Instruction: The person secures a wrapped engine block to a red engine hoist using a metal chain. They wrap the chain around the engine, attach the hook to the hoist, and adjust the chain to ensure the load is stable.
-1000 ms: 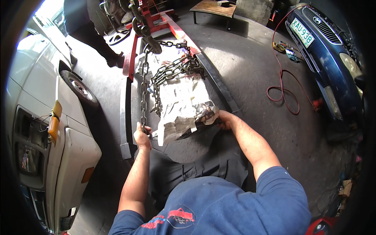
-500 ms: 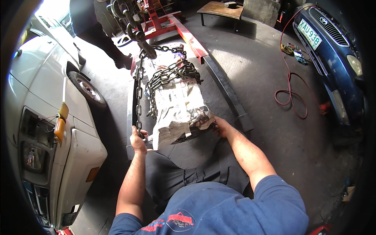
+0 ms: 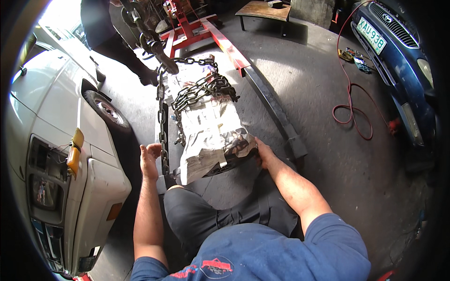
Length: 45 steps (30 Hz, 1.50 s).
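Note:
A long block-like load wrapped in newspaper [image 3: 211, 119] lies in front of me, low between the dark rails of a hoist. Heavy dark chain [image 3: 206, 89] is wound over its far half. One length of chain [image 3: 163, 126] hangs from a big hook [image 3: 168, 63] along the load's left side. My left hand [image 3: 150, 160] is open just left of that chain, palm toward it, fingers apart. At the load's near right corner, my right hand [image 3: 265, 154] grips the edge; its fingertips are partly hidden. Dark metal shows under the paper's near end.
A red hoist frame [image 3: 225, 40] with dark legs [image 3: 269, 100] surrounds the load. Left stands a white vehicle [image 3: 101, 187]; right, a blue car [image 3: 398, 65]. A red hose [image 3: 349, 110] curls on the floor. Another person [image 3: 110, 40] stands far left. A low table [image 3: 262, 11] stands behind.
My left hand has let go of the hanging chain and moved left, its fingers spreading. The hook and chain have shifted slightly. My right hand remains at the load's corner.

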### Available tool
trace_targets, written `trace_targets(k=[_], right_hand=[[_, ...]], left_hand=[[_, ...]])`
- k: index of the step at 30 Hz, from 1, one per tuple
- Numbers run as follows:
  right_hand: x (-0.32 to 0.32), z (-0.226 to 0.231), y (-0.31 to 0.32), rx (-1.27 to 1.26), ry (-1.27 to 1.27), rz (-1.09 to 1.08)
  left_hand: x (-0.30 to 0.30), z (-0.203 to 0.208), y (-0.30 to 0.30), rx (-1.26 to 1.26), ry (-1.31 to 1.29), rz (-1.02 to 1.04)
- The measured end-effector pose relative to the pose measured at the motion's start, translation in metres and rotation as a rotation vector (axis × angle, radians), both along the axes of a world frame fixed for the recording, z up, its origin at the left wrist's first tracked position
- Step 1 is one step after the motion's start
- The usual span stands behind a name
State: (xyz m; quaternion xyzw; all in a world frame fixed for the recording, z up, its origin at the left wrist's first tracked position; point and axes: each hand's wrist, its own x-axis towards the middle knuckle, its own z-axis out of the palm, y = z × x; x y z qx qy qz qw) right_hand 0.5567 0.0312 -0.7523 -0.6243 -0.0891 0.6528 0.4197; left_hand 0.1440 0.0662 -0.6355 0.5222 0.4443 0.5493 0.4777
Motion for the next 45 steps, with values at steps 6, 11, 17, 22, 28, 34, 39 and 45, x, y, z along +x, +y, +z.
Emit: trace_targets(k=[6,11,17,22,28,34,39,45], right_hand=[[0.006,-0.005,-0.004,0.026,-0.034,-0.09],[0.005,-0.002,-0.009,0.045,-0.037,-0.119],[0.007,0.007,-0.019,0.173,-0.122,-0.25],[0.019,0.013,-0.027,0.279,-0.188,-0.294],[0.015,0.015,-0.021,0.304,-0.223,-0.429],[0.009,-0.001,-0.015,0.274,-0.169,-0.467],[0.005,-0.01,-0.008,0.328,-0.05,-0.459],[0.004,-0.009,-0.009,0.358,-0.02,-0.4]], left_hand=[[0.033,-0.012,-0.005,0.092,0.207,-0.007],[0.037,-0.004,-0.013,0.16,0.353,-0.062],[0.046,-0.001,-0.022,0.14,0.498,-0.009],[0.054,-0.016,-0.026,0.186,0.517,0.034],[0.059,-0.023,-0.03,0.171,0.342,0.007],[0.058,-0.024,-0.024,0.208,0.349,0.025],[0.052,-0.018,-0.022,0.202,0.324,0.0],[0.043,-0.012,-0.025,0.115,0.307,-0.025]])
